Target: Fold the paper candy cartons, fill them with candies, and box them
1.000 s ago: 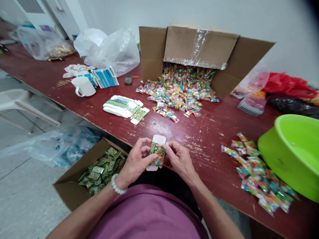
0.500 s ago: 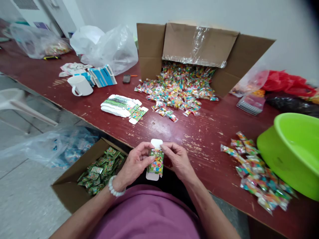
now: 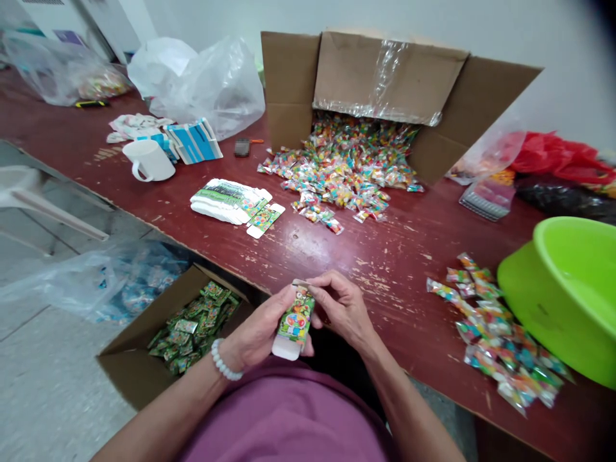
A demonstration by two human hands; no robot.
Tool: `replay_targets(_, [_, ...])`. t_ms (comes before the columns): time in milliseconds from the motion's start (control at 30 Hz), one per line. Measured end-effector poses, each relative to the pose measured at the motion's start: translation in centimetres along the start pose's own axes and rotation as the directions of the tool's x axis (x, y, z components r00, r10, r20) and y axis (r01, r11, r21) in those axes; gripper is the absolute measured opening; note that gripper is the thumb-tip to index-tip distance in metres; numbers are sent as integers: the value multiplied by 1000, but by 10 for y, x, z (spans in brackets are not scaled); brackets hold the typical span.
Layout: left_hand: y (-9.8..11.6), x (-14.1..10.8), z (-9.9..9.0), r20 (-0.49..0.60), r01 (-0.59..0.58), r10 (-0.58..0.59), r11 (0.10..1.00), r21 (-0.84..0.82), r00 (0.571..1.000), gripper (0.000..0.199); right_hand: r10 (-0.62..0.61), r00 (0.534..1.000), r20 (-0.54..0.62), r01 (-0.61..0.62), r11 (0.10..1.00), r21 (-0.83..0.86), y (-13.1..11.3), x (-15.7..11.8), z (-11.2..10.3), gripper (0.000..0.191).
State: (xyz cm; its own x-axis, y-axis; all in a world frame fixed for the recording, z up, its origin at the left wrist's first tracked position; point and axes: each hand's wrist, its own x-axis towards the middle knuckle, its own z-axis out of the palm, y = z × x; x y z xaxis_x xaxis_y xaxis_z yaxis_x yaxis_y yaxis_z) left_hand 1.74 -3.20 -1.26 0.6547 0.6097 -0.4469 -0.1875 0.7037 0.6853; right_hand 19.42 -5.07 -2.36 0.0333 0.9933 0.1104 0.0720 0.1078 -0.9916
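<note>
My left hand (image 3: 257, 327) is clamped around the small box (image 3: 294, 317) at six o'clock, probably to steady it, while my right hand (image 3: 347, 308) touches its top end; whether this one pinches, I cannot tell. Flat cartons (image 3: 226, 200) lie at eleven o'clock, seemingly for easy reach.

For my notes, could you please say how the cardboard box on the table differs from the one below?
The upper box spills multicoloured clear-wrapped pieces; the lower box holds green packets. The upper box opens sideways; the lower box opens upward. Both are brown cardboard.
</note>
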Motion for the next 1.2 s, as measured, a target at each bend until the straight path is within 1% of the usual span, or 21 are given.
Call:
replay_targets(67, [-3, 3, 1, -47, 20, -22, 999, -32, 999, 61, -12, 998, 69, 14, 999, -35, -3, 0, -1, 19])
replay_targets(100, [-4, 4, 2, -82, 10, -11, 1000, -24, 997, 63, 4, 996, 87, -2, 1000, -16, -4, 1, -1, 20])
replay_targets(133, [-5, 5, 3, -103, -1, 1, 1000, 1, 995, 66, 43, 994, 101, -47, 998, 35, -5, 1, -1, 21])
replay_targets(200, [-5, 6, 5, -108, -30, 38, 997, 77, 993, 69, 150, 982, 118, -168, 972, 162, -6, 4, 0, 23])
replay_targets(267, [-3, 5, 8, -102, -63, 81, 985, 161, 992, 71, 232, 960, 160, -266, 934, 240, -8, 6, 1, 25])
replay_targets(333, [-2, 4, 10, -95, -86, 111, 970, 229, 989, 73, 267, 944, 195, -314, 908, 278, -10, 8, 2, 27])
replay_targets(433, [-1, 3, 8, -80, -93, 121, 952, 290, 989, 75, 290, 932, 216, -354, 854, 382, -12, 10, 2, 28])
replay_targets(533, [-1, 3, 3, -47, -131, 156, 932, 338, 987, 71, 303, 930, 209, -366, 817, 445, -11, 10, 2, 26])
replay_targets(633, [-2, 5, -1, -27, -150, 171, 921, 359, 985, 68, 306, 934, 183, -355, 842, 405, -10, 10, 2, 25])
replay_targets(700, [-4, 5, -2, -40, -139, 161, 933, 332, 986, 69, 264, 948, 176, -313, 871, 379, -11, 8, 3, 26])
replay_targets(800, [-8, 5, -3, -72, -126, 151, 953, 274, 986, 72, 170, 971, 169, -218, 920, 326, -13, 5, 5, 25])
replay_targets(867, [-9, 5, -4, -81, -130, 160, 949, 288, 984, 72, 144, 977, 159, -187, 933, 306, -11, 3, 6, 24])
replay_targets(900, [-10, 5, -4, -81, -132, 164, 942, 309, 983, 71, 148, 976, 157, -192, 930, 312, -10, 3, 7, 25])
replay_targets(1000, [-7, 6, -6, -67, -129, 165, 920, 369, 984, 70, 212, 962, 172, -261, 898, 353, -4, 5, 8, 27])
replay_targets(1067, [-4, 6, -7, -53, -132, 165, 913, 386, 985, 71, 246, 955, 166, -290, 897, 334, -4, 8, 8, 26])
replay_targets(1200, [-2, 6, -8, -52, -120, 155, 904, 411, 987, 72, 228, 961, 158, -263, 929, 258, -16, 13, 4, 25])
